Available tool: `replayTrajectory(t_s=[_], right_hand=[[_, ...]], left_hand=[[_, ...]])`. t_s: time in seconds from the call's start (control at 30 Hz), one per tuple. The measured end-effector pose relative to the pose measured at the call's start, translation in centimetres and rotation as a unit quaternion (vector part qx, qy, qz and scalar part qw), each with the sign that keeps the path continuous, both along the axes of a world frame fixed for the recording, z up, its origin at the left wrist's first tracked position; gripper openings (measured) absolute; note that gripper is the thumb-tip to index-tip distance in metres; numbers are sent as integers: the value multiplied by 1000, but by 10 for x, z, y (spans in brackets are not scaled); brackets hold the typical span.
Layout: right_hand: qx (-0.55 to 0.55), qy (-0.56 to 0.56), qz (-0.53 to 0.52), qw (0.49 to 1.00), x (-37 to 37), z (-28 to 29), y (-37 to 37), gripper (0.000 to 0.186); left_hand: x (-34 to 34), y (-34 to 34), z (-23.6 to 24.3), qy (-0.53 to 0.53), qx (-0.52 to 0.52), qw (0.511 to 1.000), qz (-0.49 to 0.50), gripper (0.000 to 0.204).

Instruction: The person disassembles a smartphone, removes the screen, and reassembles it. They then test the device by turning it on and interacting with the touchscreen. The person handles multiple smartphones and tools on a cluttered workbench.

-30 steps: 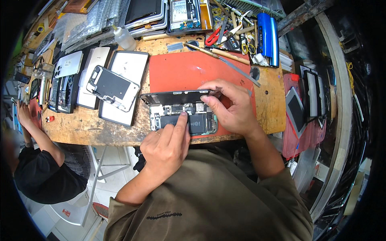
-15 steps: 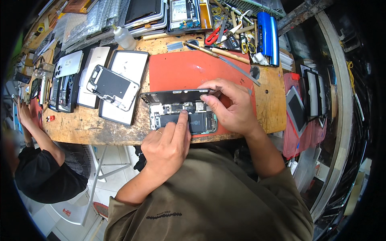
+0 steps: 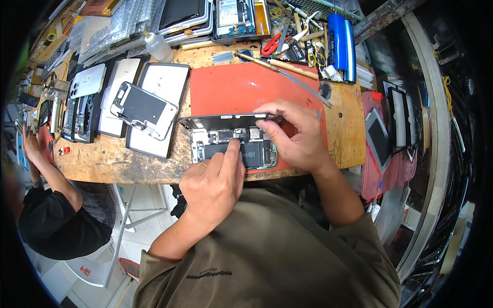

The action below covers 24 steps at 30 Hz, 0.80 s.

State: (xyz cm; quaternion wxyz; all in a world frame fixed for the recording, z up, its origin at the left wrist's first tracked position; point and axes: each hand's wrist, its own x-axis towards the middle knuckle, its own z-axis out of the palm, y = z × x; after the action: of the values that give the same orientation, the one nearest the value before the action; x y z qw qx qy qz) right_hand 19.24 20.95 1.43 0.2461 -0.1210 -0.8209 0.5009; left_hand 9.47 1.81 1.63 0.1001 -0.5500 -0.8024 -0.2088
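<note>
My wooden workbench (image 3: 341,143) carries a red mat (image 3: 226,87); at its seven o'clock lies the phone (image 3: 197,149), already opened. Its screen panel (image 3: 221,123) stands raised along twelve o'clock, not yet closed down. My right hand (image 3: 298,133) pinches its one-o'clock corner. My left hand (image 3: 213,179) points its index finger inward; whether the curled fingers hold anything, I can't tell. The battery (image 3: 250,154) is in place.

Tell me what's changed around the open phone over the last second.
The left hand has edged its index fingertip slightly away from the body across the open phone, toward the raised screen. Nothing was newly taken hold of or let go. The right hand still holds the screen up; the phone stays on the red mat.
</note>
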Motion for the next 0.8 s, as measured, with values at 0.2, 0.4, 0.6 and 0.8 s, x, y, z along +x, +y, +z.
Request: replayTrajectory(t_s=[0.2, 0.4, 0.6, 0.8], right_hand=[[1, 28, -10, 1000, 1, -2, -3, 19], [4, 24, -9, 1000, 2, -6, -3, 19], [7, 78, -24, 997, -1, -9, -1, 20], [8, 63, -1, 998, -1, -8, -2, 20]], left_hand=[[-2, -3, 0, -24, -1, 1000, -10, 35], [3, -5, -5, -47, 29, 998, 5, 31], [-1, -7, -9, -29, 76, 997, -16, 23], [1, -6, -5, -65, 57, 996, 1, 30]])
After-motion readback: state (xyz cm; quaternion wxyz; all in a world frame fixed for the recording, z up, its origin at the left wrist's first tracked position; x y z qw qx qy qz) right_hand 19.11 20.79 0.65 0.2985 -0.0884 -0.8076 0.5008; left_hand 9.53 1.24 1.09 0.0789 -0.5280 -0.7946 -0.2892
